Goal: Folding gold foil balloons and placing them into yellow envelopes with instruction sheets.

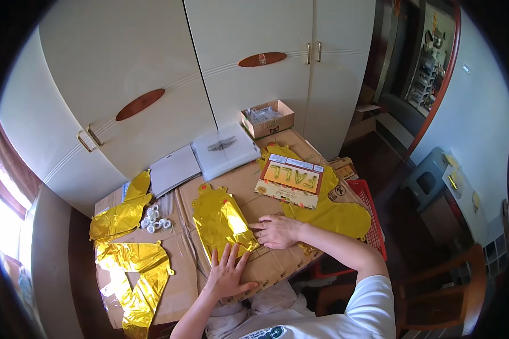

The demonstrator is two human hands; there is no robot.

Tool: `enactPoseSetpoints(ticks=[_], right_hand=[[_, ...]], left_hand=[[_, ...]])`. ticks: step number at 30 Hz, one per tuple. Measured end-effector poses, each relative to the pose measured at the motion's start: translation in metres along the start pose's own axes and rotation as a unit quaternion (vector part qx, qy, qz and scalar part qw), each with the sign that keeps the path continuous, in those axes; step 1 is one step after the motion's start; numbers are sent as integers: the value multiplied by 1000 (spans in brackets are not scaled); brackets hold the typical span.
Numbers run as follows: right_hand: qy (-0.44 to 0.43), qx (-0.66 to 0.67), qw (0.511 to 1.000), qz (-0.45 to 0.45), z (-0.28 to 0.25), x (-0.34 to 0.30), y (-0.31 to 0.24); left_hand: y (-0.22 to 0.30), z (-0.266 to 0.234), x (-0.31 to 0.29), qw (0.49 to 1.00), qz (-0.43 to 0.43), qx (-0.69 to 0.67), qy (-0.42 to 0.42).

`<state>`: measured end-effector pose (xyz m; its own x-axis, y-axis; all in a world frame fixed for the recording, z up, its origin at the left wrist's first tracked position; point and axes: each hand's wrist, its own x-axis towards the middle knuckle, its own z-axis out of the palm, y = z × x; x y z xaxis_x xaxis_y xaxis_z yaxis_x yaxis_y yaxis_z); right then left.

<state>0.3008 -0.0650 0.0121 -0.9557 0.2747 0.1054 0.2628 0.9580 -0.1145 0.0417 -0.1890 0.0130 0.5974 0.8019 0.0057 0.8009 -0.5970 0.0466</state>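
Observation:
In front of me on the cardboard-covered table lies a flat gold foil balloon [216,217], folded into a narrow shape with small tabs at its far end. My left hand [230,274] rests on its near edge, fingers spread and palm down. At the balloon's right edge is my right hand [278,231], its slightly bent fingers apart and their tips touching the foil. Beyond the right hand, a printed card [290,179] in orange and cream lies on another gold foil balloon [328,219]. More gold foil balloons [136,257] are spread out on the left.
White ribbon rolls [154,219] lie left of the folded balloon. Toward the cabinet are a grey flat sheet [175,169], a stack of clear plastic bags [226,150] and an open cardboard box [267,118]. A red plastic basket [373,220] and a wooden chair [444,294] stand at right.

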Motion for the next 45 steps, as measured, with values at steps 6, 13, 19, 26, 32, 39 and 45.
enactPoseSetpoints(ticks=[6,13,19,26,32,39,45], right_hand=[[13,4,1000,-7,2,-2,3],[21,11,1000,0,4,-7,2],[31,5,1000,1,1,-10,1],[52,-17,998,-1,7,-5,3],[-25,-26,999,7,-2,8,5],[13,-4,1000,25,7,-2,9],[25,-15,999,19,3,5,9]], left_hand=[[1,-2,0,1000,-1,-6,-5],[0,-1,0,1000,0,-3,-2],[0,-3,1,1000,0,-7,2],[-1,-2,1,1000,6,-2,9],[0,-3,0,1000,4,2,9],[0,-4,0,1000,2,-7,3],[-1,-1,-1,1000,3,-4,4]])
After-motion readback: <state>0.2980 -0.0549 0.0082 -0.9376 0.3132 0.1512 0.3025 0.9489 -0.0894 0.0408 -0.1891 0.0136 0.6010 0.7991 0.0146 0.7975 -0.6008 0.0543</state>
